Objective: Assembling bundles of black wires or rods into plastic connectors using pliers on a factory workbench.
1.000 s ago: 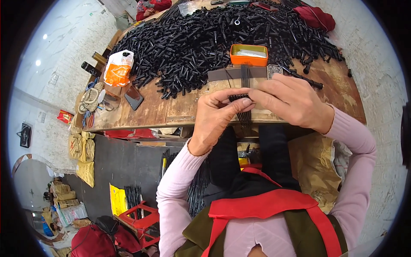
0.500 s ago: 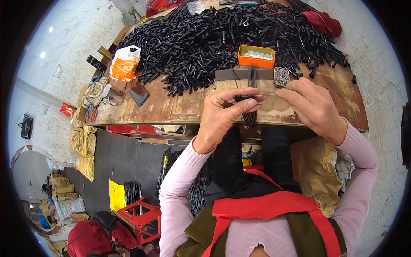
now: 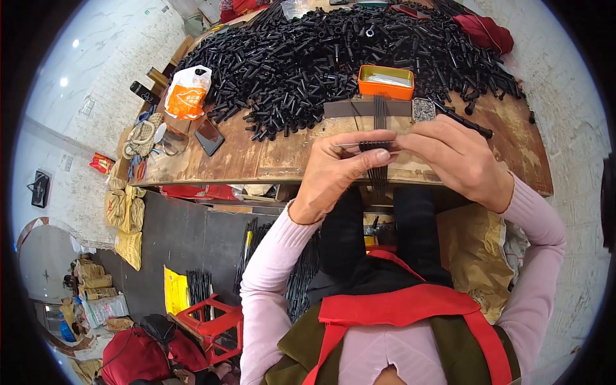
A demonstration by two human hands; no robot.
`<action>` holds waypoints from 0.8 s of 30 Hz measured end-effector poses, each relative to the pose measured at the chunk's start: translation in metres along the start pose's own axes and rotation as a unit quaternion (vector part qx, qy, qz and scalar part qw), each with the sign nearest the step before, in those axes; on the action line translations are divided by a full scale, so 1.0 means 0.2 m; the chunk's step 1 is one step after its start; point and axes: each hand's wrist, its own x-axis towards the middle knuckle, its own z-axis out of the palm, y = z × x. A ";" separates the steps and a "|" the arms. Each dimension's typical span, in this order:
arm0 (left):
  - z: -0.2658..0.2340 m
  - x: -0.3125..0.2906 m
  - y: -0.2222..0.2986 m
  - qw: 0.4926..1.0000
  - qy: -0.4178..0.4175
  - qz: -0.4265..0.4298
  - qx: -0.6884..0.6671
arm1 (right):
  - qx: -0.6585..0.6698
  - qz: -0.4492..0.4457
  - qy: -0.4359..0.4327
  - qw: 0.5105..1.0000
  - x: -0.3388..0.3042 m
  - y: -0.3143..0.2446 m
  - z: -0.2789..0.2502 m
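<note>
My left hand (image 3: pixel 333 165) pinches a row of thin black rods (image 3: pixel 378 172) between thumb and fingers above the table's front edge. A thin silvery wire (image 3: pixel 346 144) runs across the rods' held ends, and its tip shows on the left, beneath my index finger. Close on the right, the fingers of my right hand (image 3: pixel 459 154) are closed around the wire's other end, which they hide. The rods' far part lies over a flat grey-brown strip (image 3: pixel 340 110) on the table. Whether the wire threads through every rod cannot be made out.
A big heap of black tubular parts (image 3: pixel 289 70) covers the wooden table (image 3: pixel 276 157). An orange box (image 3: pixel 385 90) of thin wires and a small tray (image 3: pixel 423 110) of tiny metal pieces stand beyond my hands. At left are a phone (image 3: pixel 209 137) and a plastic bag (image 3: pixel 188 93).
My right hand has moved left, up against the rods. The wire, seen between my hands before, now pokes out on the rods' left side. My left hand keeps its pinch.
</note>
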 end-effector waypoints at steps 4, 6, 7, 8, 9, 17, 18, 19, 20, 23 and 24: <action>-0.14 0.00 -0.20 0.925 0.003 -0.071 0.374 | -0.091 -0.001 0.042 0.995 -0.05 0.10 -0.02; -0.24 -0.03 -0.45 0.747 -0.005 0.092 0.659 | 0.013 0.249 -0.027 0.968 -0.12 0.22 0.02; -0.23 -0.01 -0.50 0.737 -0.016 0.147 0.660 | 0.047 0.307 -0.061 0.948 -0.16 0.27 0.06; -0.22 0.01 -0.54 0.726 -0.026 0.200 0.657 | 0.043 0.311 -0.064 0.947 -0.19 0.32 0.10; -0.23 0.03 -0.58 0.742 -0.052 0.172 0.646 | 0.052 0.324 -0.122 0.937 -0.23 0.38 0.13; -0.30 0.13 -0.65 0.750 -0.114 0.191 0.623 | 0.009 0.276 -0.140 0.951 -0.21 0.87 0.42; -0.27 0.15 -0.62 0.752 -0.117 0.192 0.619 | -0.011 0.232 -0.109 0.967 -0.19 0.96 0.47; -0.25 0.17 -0.58 0.707 -0.127 0.184 0.671 | -0.017 0.246 -0.115 0.962 -0.17 1.04 0.52; -0.24 0.18 -0.57 0.659 -0.135 0.173 0.719 | -0.016 0.248 -0.118 0.961 -0.15 1.12 0.60; -0.29 0.21 -0.63 0.650 -0.158 0.158 0.726 | -0.010 0.291 -0.186 0.939 -0.15 1.29 0.76; -0.29 0.22 -0.63 0.651 -0.172 0.151 0.723 | -0.041 0.292 -0.214 0.931 -0.15 1.31 0.81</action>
